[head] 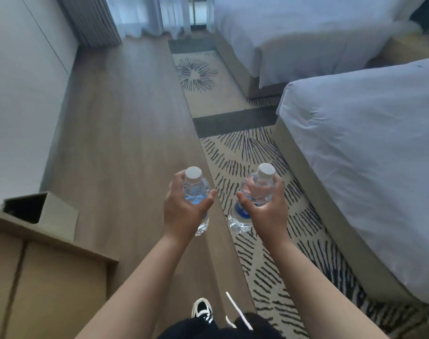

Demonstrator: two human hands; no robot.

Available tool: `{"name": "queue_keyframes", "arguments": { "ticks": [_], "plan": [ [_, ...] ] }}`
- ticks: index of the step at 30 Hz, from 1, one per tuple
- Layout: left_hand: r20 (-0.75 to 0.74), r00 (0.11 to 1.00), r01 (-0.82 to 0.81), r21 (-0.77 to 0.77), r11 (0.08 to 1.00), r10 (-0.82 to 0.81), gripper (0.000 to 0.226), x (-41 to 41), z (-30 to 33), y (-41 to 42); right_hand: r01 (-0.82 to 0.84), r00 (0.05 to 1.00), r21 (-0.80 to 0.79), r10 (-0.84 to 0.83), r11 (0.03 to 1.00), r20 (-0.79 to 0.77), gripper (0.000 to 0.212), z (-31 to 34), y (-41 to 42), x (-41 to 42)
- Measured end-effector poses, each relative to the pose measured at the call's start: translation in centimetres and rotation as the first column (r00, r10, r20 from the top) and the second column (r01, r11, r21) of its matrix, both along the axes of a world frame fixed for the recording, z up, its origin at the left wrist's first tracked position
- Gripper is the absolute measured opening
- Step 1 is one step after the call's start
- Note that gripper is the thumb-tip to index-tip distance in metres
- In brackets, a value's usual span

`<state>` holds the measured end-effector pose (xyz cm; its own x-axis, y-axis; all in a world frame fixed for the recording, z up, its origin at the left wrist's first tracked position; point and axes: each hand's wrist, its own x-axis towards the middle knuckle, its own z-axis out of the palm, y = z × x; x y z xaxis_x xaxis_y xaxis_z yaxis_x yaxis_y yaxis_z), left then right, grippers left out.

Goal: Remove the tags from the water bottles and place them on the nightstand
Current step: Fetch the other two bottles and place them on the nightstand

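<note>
Left bottle (196, 192): clear, white cap, upright; we grip it in our left hand (181, 211), fingers wrapped round its body, above the wood floor (125, 143).
Right bottle (253, 194): clear, white cap, blue label, tilted; clasped in our right hand (269, 209) over the patterned rug (252, 152).
Spacing: the two bottles are near, not touching.
Tags: we cannot tell.
Beds: near bed (370, 152) and far bed (299, 33), white linen, on our right.
Cabinet (45, 277): tan, lower left.
Shoe (202, 309): black and white, below.
</note>
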<state>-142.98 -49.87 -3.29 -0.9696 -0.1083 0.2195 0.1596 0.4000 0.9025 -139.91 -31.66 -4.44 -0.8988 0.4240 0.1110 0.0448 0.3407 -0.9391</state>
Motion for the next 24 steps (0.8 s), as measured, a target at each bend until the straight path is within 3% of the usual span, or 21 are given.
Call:
{"name": "queue_keyframes", "arguments": {
  "ticks": [9,16,24],
  "plan": [
    [-0.001,0.998,0.068,-0.025,0.997,-0.068,0.052,-19.2,-1.9,6.0,0.086,0.996,-0.018,-0.085,0.996,0.033,0.075,-2.2,6.1,-17.4],
    [0.041,0.987,0.159,-0.017,0.987,-0.159,0.050,-37.6,-2.1,15.1,0.090,0.996,0.021,-0.090,0.996,-0.005,0.073,-2.3,15.2,-36.0],
    [-0.006,0.995,0.098,-0.018,0.995,-0.098,0.052,-56.0,0.8,24.1,0.153,0.988,-0.018,-0.153,0.988,0.000,0.070,-0.2,24.9,-53.3]
  ]
}}
